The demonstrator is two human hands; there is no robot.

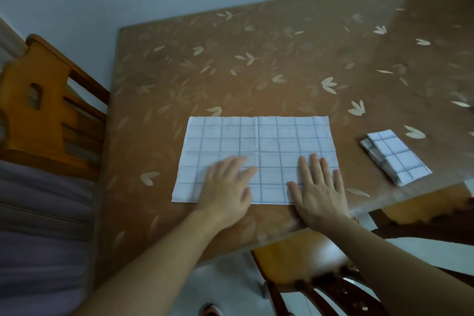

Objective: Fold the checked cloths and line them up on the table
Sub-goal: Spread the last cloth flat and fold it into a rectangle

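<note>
A white cloth with blue checks (256, 143) lies flat as a wide rectangle near the front edge of the brown leaf-patterned table (256, 64), a crease running down its middle. My left hand (227, 187) rests flat on its near left part, slightly blurred. Flat on the near right part lies my right hand (319, 187), fingers straight and spread. A second checked cloth (396, 158), folded small, sits at the table's right edge, apart from both hands.
A wooden chair (46, 115) stands at the table's left side beside a grey cushioned seat (43, 226). Another wooden chair (307, 259) stands under the near edge below my arms. A wall runs behind the table.
</note>
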